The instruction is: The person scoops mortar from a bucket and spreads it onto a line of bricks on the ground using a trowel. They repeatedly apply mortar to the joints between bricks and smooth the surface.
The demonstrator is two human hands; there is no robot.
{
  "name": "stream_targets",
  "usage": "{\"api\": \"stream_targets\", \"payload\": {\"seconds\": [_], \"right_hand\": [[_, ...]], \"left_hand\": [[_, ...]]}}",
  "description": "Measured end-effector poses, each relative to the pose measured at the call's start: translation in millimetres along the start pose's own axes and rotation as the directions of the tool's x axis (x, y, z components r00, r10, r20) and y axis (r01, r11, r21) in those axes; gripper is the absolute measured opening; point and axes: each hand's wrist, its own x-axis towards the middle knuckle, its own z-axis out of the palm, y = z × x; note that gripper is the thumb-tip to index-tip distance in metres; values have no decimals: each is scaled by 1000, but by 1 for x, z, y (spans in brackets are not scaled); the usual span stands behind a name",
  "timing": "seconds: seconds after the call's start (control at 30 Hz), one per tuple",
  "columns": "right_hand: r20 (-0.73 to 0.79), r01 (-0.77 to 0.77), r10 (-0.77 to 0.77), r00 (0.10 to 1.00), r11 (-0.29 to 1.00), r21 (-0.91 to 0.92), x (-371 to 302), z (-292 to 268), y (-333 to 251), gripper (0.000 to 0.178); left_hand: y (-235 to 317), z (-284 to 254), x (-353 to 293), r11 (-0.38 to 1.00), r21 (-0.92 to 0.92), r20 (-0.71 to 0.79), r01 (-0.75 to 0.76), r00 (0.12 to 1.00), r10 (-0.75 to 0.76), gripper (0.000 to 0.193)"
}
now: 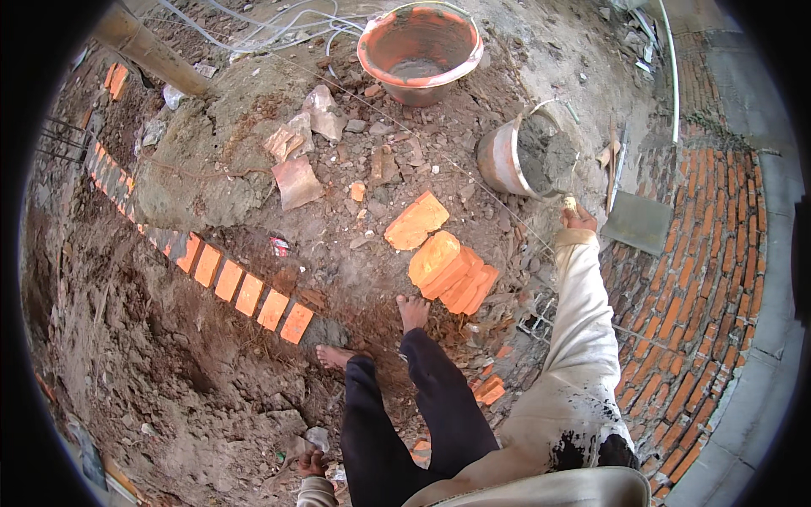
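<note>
My right hand (pixel 578 218) is closed around the pale handle of a trowel (pixel 569 204) at the near rim of a tilted bucket (pixel 504 160). Grey mortar (pixel 542 156) fills much of that bucket, and I cannot make out the trowel's blade against it. Low in the view, beside my leg, my left hand (pixel 312 462) hangs with loosely bent fingers and nothing visible in it. Orange bricks (pixel 454 269) lie piled in front of my bare feet. To the left, a row of bricks (pixel 249 294) is set in mortar along the ground.
An orange tub (pixel 420 55) with mortar-smeared walls stands at the far side. A taut string line (pixel 439 156) crosses the rubble. On the right are a square grey board (pixel 639 222) and a brick wall (pixel 701 279). A bamboo pole (pixel 152 46) leans at far left.
</note>
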Motion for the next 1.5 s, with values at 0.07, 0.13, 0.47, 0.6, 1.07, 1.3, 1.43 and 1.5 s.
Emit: {"api": "stream_targets", "payload": {"seconds": [0.07, 0.13, 0.47, 0.6, 1.07, 1.3, 1.43, 1.5], "right_hand": [[22, 94, -93, 995, 995, -28, -4, -15, -14, 28], [35, 198, -198, 980, 980, -19, -19, -17, -34, 29], [525, 315, -258, 811, 949, -22, -239, 76, -166, 45], [773, 263, -185, 606, 965, 24, -346, 164, -182, 44], [783, 22, 620, -51, 784, -620, -551, 624, -111, 24], [983, 902, 55, -178, 408, 140, -498, 626, -34, 29], [989, 989, 21, -145, 32, 145, -516, 642, -35, 51], [976, 972, -3, -220, -90, 219, -523, 661, -13, 55]], "left_hand": [[-10, -7, 9, 1000, -14, 19, 0, 1000, 1, 21], [-16, -12, 11, 1000, -16, -4, 26, 1000, -26, 20], [-31, -19, 7, 970, -241, -3, -9, 1000, 9, 30], [-23, -22, -3, 984, -176, -33, -30, 999, 24, 31], [-140, 25, -27, 698, -681, -111, 221, 911, -396, 30], [-144, 108, -50, 583, -755, -21, 301, 877, -480, 29], [-119, 127, -36, 479, -831, -7, 283, 856, -518, 28], [-114, 131, -28, 443, -859, -19, 257, 848, -529, 28]]}}
